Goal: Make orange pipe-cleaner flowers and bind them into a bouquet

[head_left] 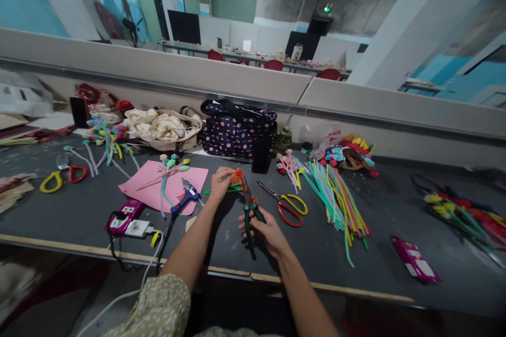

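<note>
A: What sits closest?

B: The speckled sleeve (164, 300), lower left of the frame. Beyond it, just below centre, the right hand (266, 229) has its fingers curled around the green-handled pliers (247, 216), the handles spread a little apart.

A: And the other hand?

B: The left hand (220, 184), slightly higher, around the middle of the frame. Its fingertips are nearly closed, pinching the orange fuzzy piece (237, 174), with green stems (233, 188) just below.

A: Are the pliers biting it?

B: Their tips reach up to the orange, but I can't tell whether they grip anything.

A: How would you do this well?

B: I'd pinch close to the working spot so the soft fuzz can't twist, keep the fingertips clear of the jaws, and squeeze gently, checking which strand lies between them.

A: Anything in the way?

B: The scissors (281, 197) lie right of centre, apart from the hands, and the pipe-cleaner bundle (340, 200) farther right. The patterned bag (237, 129) stands behind, upper centre.
</note>
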Action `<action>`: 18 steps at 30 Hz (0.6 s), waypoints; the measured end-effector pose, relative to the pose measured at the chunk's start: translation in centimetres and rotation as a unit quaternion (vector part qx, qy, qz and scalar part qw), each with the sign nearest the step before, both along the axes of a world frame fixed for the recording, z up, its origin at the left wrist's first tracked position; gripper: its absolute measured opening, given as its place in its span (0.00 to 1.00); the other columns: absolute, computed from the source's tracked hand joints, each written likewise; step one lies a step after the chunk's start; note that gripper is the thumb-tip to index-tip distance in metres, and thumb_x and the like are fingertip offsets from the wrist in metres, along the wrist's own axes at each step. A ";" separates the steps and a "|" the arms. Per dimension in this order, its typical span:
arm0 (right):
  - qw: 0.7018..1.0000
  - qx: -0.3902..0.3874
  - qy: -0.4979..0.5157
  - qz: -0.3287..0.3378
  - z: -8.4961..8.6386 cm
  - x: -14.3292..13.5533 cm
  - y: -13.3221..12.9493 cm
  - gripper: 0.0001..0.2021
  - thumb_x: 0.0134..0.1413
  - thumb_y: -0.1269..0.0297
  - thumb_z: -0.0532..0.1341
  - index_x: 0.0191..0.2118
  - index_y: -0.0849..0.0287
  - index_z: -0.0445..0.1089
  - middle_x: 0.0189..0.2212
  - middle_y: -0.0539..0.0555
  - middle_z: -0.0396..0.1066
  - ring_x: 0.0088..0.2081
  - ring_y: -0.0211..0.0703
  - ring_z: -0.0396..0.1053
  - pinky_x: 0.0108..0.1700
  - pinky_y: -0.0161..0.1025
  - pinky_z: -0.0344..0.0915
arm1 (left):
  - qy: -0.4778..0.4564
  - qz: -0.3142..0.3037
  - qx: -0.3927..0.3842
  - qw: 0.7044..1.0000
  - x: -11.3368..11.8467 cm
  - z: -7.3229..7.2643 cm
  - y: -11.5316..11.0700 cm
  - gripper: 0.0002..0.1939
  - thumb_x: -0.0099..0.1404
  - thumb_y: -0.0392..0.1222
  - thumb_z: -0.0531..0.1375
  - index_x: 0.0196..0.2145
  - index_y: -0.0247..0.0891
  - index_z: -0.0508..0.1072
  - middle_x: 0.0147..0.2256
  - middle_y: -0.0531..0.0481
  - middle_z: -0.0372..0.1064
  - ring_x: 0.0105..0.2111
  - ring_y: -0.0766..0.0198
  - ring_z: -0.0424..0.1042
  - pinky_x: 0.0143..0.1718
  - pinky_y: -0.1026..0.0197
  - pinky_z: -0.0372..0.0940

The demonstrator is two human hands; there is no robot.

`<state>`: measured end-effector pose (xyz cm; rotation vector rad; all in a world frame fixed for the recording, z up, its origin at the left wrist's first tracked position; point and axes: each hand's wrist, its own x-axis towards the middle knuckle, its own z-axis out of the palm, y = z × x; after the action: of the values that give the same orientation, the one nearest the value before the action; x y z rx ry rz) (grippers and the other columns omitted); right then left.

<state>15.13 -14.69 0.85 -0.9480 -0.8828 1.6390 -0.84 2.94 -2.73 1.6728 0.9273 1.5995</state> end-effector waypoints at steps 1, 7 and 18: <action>1.000 0.002 0.004 0.006 0.0 0.0 -0.1 0.15 0.50 0.57 0.66 0.37 0.59 0.62 0.39 0.59 0.75 0.35 0.46 0.75 0.34 0.42 0.74 | -0.013 0.005 -0.012 1.000 0.0 -0.1 0.0 0.05 0.56 0.40 0.62 0.31 0.39 0.77 0.33 0.48 0.73 0.37 0.60 0.70 0.43 0.55 0.63; 0.998 0.022 0.042 0.029 -0.3 -0.1 0.2 0.13 0.52 0.58 0.64 0.38 0.58 0.62 0.41 0.60 0.74 0.38 0.48 0.75 0.36 0.44 0.73 | -0.159 -0.029 -0.123 0.979 -0.2 0.1 0.0 0.08 0.52 0.41 0.66 0.31 0.37 0.75 0.32 0.51 0.72 0.33 0.64 0.70 0.39 0.61 0.64; 0.991 0.041 0.074 0.104 -1.8 1.3 4.0 0.11 0.54 0.60 0.63 0.38 0.60 0.63 0.39 0.60 0.74 0.36 0.47 0.75 0.34 0.45 0.74 | -0.194 -0.053 -0.135 0.970 -0.4 0.6 -0.2 0.14 0.51 0.46 0.67 0.32 0.36 0.73 0.32 0.50 0.74 0.33 0.64 0.71 0.38 0.61 0.65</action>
<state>16.47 -10.71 -0.94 -0.6852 -0.9641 1.8089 -1.22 2.78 -2.13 1.1498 0.7956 1.5725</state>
